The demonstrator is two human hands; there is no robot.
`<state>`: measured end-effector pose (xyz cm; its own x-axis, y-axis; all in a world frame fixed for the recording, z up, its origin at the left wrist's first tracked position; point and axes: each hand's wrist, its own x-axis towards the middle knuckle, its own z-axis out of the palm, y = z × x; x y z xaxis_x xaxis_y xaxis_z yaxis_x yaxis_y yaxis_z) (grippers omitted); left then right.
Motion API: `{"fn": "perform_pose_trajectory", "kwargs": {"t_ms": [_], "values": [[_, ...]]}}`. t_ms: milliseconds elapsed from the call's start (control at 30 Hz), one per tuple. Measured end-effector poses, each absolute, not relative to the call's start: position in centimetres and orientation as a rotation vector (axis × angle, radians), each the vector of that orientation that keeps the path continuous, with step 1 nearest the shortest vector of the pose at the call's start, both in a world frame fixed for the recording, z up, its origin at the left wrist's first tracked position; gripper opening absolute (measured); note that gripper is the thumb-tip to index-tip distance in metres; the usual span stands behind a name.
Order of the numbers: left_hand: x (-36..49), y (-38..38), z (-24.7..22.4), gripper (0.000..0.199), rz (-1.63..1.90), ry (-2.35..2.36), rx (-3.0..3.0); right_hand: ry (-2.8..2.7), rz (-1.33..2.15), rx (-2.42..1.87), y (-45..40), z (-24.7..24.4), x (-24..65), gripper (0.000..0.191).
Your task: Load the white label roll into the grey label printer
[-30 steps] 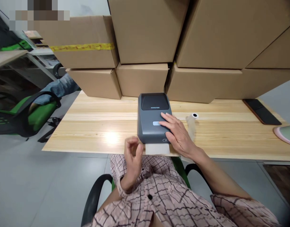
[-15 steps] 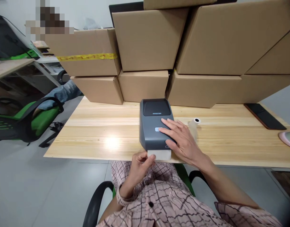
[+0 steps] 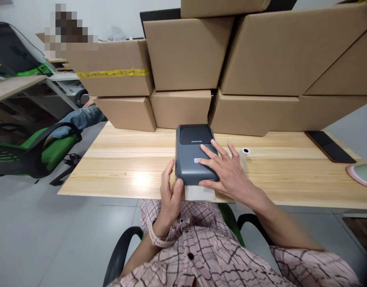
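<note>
A dark grey label printer (image 3: pixel 186 171) stands near the front edge of the table, with a pale button (image 3: pixel 196 160) on its top. White paper (image 3: pixel 200 193) sticks out of its front. My right hand (image 3: pixel 227 169) lies spread over the printer's right side, one fingertip at the button. At the printer's left front corner, my left hand (image 3: pixel 170 191) is upright with thumb and fingers apart, close against the side and holding nothing. Just right of my right hand is a paper roll (image 3: pixel 245 151) with a dark core, partly hidden behind that hand.
Stacked cardboard boxes (image 3: pixel 188 54) line the back of the wooden table (image 3: pixel 117 159). A dark phone (image 3: pixel 330 146) lies at the right, beside a pink-and-green object (image 3: pixel 363 174) at the edge. To the left, another person's leg (image 3: pixel 81 119) rests on a green chair (image 3: pixel 59 149).
My left hand has let go of the paper at the front and moved up to the printer's left side. My right hand's fingers have spread wider on the top.
</note>
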<state>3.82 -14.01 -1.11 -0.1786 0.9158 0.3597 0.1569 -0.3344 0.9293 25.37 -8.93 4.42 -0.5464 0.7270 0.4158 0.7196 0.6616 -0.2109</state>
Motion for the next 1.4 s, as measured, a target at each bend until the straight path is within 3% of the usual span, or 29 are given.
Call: {"fn": "perform_pose_trajectory", "kwargs": {"t_ms": [133,300,533,833,1033,1133,1300,1400], "values": [[3.9,-14.6,-1.9,0.066,1.403,1.222,1.379,-2.274,0.161,-1.211,-10.7,2.8,26.0,0.071],[3.7,-14.5,-2.4,0.063,1.416,1.241,1.418,-2.053,0.535,-1.320,-12.5,1.4,27.2,0.082],[2.8,-13.7,-1.9,0.052,1.489,1.316,1.548,-2.005,0.679,-1.239,-12.7,2.0,27.9,0.084],[0.7,-3.3,4.7,0.035,1.769,1.092,1.778,-2.020,0.298,-1.060,-4.4,9.2,26.5,0.090],[-0.4,1.4,1.4,0.088,1.233,1.084,1.464,-1.947,0.006,-1.088,6.1,12.2,24.9,0.076],[-0.1,0.9,-0.1,0.101,1.066,1.064,1.367,-1.958,-0.086,-1.115,9.7,12.9,25.0,0.073],[0.3,0.3,0.3,0.081,1.012,1.060,1.526,-1.924,-0.317,-1.070,8.8,13.1,24.0,0.077],[0.1,0.3,0.4,0.075,0.993,1.174,1.617,-2.165,-0.244,-0.957,5.6,11.7,23.1,0.068]]}}
